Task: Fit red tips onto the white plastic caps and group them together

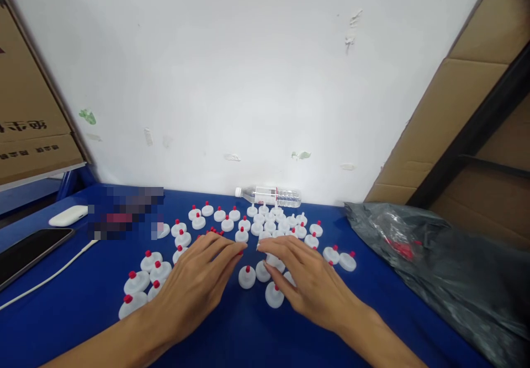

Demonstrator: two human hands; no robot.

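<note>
Many small white plastic caps with red tips (247, 276) lie scattered over a blue tabletop (74, 307). My left hand (199, 282) lies flat, palm down, fingers stretched toward a small heap of red bits (214, 230) among the caps. My right hand (306, 280) also lies palm down with its fingers spread over several caps; one white cap (274, 295) shows just under its fingers. Neither hand grips anything that I can see.
A clear water bottle (271, 195) lies on its side against the white wall. A dark plastic bag (439, 263) fills the right side. A phone (28, 249), a white cable (49, 280) and a white case (68, 215) sit at left. Cardboard boxes (464, 108) stand on both sides.
</note>
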